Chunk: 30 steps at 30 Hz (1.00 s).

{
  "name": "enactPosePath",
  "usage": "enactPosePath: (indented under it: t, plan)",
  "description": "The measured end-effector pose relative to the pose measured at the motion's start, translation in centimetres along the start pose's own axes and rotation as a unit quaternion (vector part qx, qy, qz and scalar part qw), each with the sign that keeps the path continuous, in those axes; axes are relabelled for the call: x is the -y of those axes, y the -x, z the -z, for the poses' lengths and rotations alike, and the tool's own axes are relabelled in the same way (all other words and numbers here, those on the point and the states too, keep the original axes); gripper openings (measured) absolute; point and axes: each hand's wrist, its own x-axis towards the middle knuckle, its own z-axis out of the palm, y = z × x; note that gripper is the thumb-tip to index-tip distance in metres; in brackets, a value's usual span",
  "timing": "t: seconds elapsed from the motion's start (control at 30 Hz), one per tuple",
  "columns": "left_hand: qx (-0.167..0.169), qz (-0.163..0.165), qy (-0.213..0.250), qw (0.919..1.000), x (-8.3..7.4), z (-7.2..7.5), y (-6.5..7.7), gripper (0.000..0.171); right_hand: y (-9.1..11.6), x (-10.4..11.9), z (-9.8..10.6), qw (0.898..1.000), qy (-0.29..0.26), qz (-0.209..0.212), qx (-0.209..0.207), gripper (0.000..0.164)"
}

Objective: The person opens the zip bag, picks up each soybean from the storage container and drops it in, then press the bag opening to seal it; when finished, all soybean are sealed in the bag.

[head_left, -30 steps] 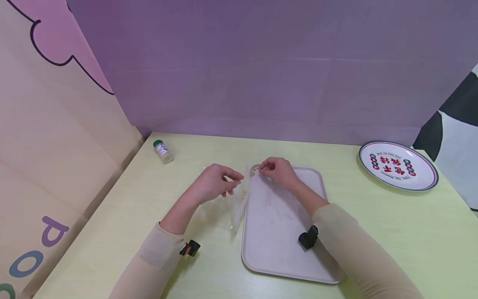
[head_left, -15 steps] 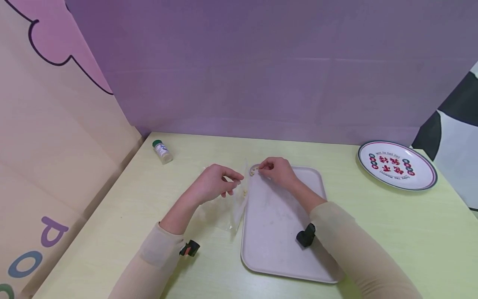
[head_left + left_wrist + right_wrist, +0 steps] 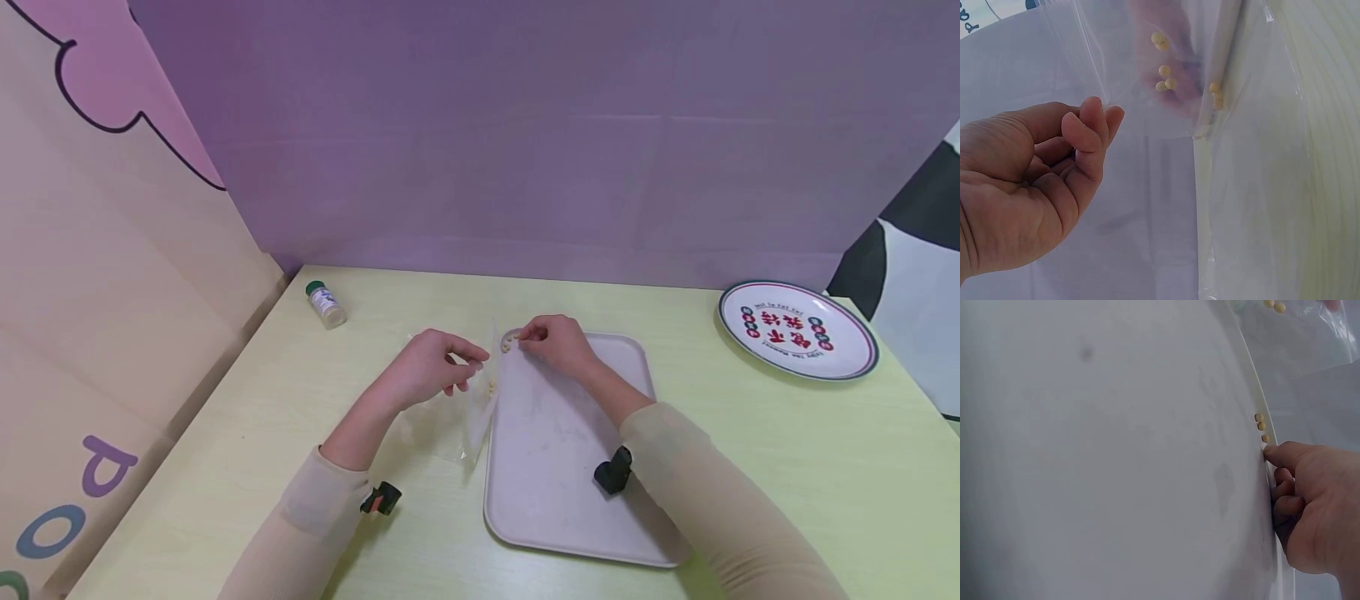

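My left hand (image 3: pixel 438 367) pinches the edge of a clear plastic bag (image 3: pixel 480 425), which stands up beside the tray's left side. Several small round yellow soybeans (image 3: pixel 1164 71) show in and through the bag in the left wrist view. The fingers of my right hand (image 3: pixel 561 343) are curled down at the far left corner of the pale tray (image 3: pixel 555 483). In the right wrist view, thumb and fingertip of that hand pinch at the tray's rim, a soybean mostly hidden there, right beside 3 loose soybeans (image 3: pixel 1261 426).
A small bottle with a green cap (image 3: pixel 326 305) lies at the table's back left. An oval plate with red writing (image 3: pixel 798 367) sits at the back right. A purple backdrop (image 3: pixel 525 150) rises behind the table.
My right forearm has shifted slightly left, while its fingers stay by the soybeans. The left hand keeps the bag in the same place.
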Motion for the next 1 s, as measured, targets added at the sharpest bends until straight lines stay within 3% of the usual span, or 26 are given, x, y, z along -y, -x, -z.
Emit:
enactPosePath:
  t: [0.47,1.0]
  plan:
    - [0.003,-0.005,0.0,1.0,-0.1,0.0,0.0,0.023,0.2,-0.1,0.1,1.0,0.012,-0.009,0.013,0.014]
    - [0.004,-0.003,-0.012,0.9999,0.2,0.1,-0.2,0.023,1.0,1.6,0.9,0.998,-0.043,-0.01,0.037,0.019]
